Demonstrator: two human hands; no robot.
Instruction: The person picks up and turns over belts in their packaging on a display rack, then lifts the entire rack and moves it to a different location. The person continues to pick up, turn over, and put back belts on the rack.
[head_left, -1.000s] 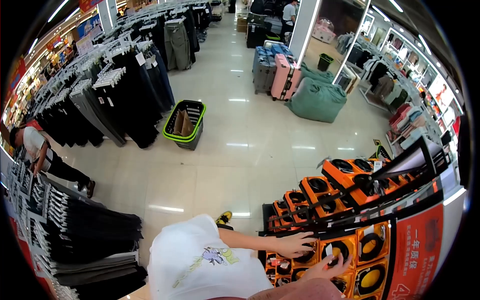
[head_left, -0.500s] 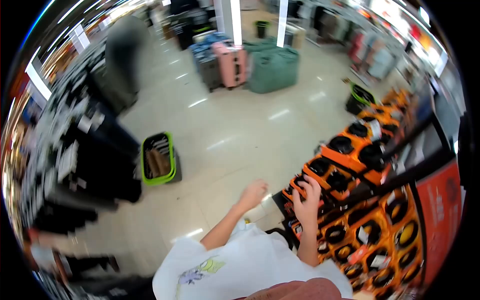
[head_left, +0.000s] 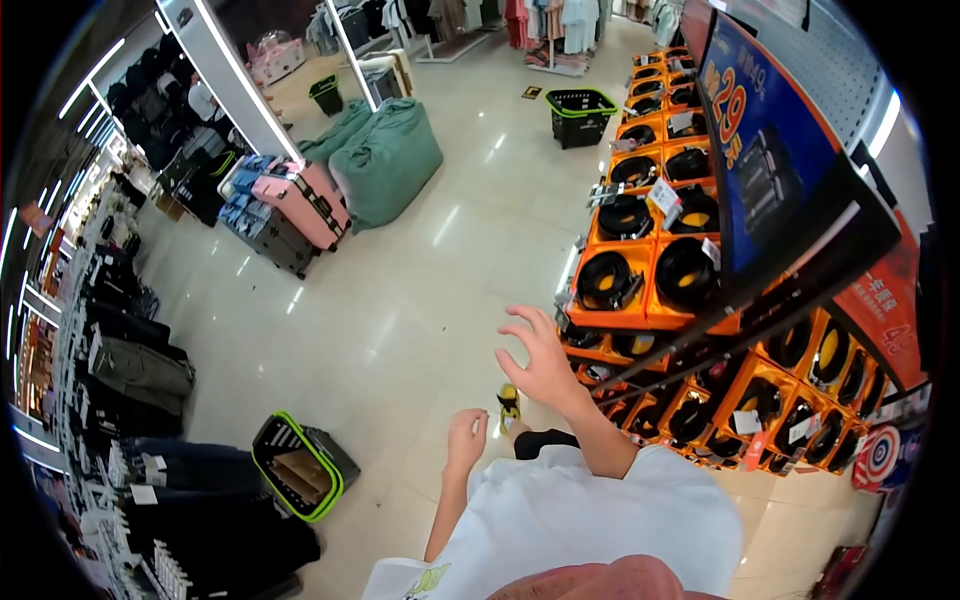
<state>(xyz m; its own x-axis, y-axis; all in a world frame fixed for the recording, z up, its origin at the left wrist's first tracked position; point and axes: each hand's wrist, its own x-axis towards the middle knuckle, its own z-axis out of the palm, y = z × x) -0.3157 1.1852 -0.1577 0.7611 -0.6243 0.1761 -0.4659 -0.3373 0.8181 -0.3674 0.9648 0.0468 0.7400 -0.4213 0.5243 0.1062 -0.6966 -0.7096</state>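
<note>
My right hand [head_left: 535, 350] is in the air over the floor with thumb and fingers apart and nothing between them. Just to its right stands a display of black coiled belts [head_left: 603, 281] in orange boxes [head_left: 648, 313]; the hand is not touching them. Lower and to the left, my left hand [head_left: 466, 438] hangs in front of my white shirt, its fingers loosely curled together with nothing visible in them. Below the hands a yellow-and-black shoe [head_left: 510, 405] shows on the floor.
A black basket with green rim [head_left: 320, 505] holding cardboard sits at lower left beside racks of trousers [head_left: 195, 500]. Ahead are a pink suitcase [head_left: 305, 205], green sacks [head_left: 390, 165] and another basket [head_left: 580, 122]. A blue sign [head_left: 765, 130] overhangs the belts.
The view has swung to the right, bringing more of the belt display and the sign into sight. My right hand is now beyond the left and away from the boxes.
</note>
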